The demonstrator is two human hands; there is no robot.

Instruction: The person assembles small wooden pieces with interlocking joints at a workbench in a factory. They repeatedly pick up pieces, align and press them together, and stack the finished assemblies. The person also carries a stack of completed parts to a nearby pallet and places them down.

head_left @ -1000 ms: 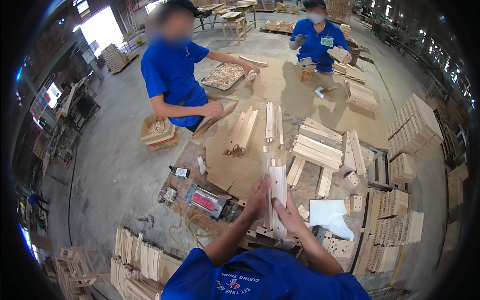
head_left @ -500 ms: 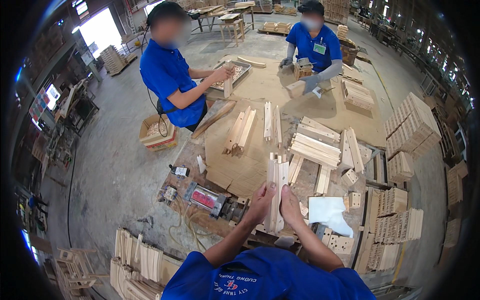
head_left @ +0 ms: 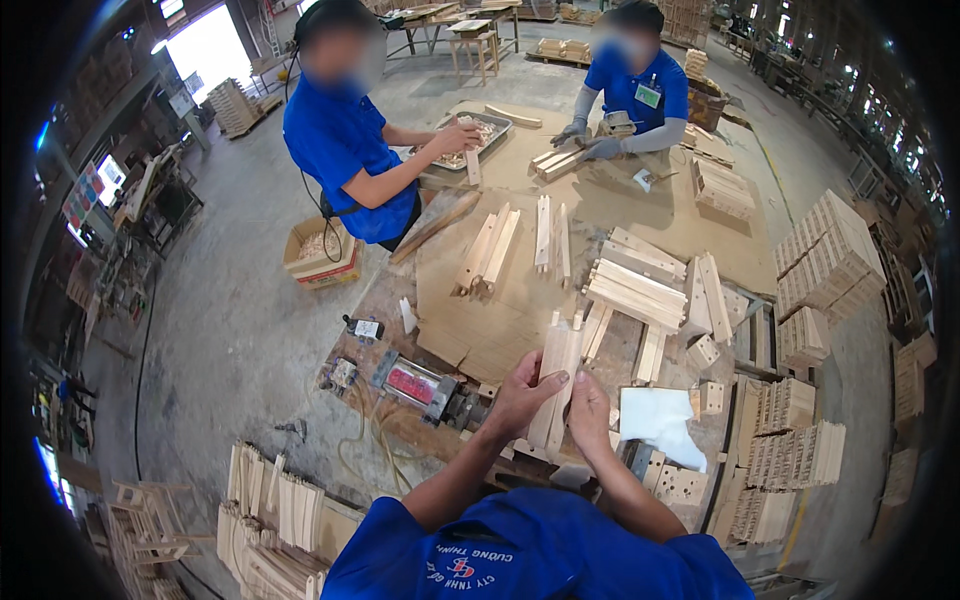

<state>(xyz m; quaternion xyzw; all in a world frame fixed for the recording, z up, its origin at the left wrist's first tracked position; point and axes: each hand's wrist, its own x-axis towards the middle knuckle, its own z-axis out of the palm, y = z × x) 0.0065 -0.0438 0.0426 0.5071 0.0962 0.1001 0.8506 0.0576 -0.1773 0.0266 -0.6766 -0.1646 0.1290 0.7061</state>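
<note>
My left hand (head_left: 520, 400) is closed around the left side of a few pale wooden slats (head_left: 560, 365), its thumb lying across them. On their other side, my right hand (head_left: 590, 408) grips the edge with thumb and fingers. Small round dowels stick out of the slats' far ends. The slats stand close together, nearly upright in the picture, just above the near edge of the workbench; how many there are I cannot tell. Beyond them lies a stack of similar slats (head_left: 636, 294). Right of my right hand is a white foam sheet (head_left: 655, 420).
A clamp-like metal device (head_left: 412, 388) with hoses sits left of my hands. Two co-workers in blue shirts stand across the bench; one handles a slat (head_left: 473, 166) by a tray of dowels (head_left: 490, 140), the other, gloved, slats (head_left: 556, 163). Stacked wood (head_left: 825, 265) rises at right.
The slats in my hands have turned, and my left thumb now lies across them. The left co-worker's slat is lower. The gloved co-worker's hands have come together over slats.
</note>
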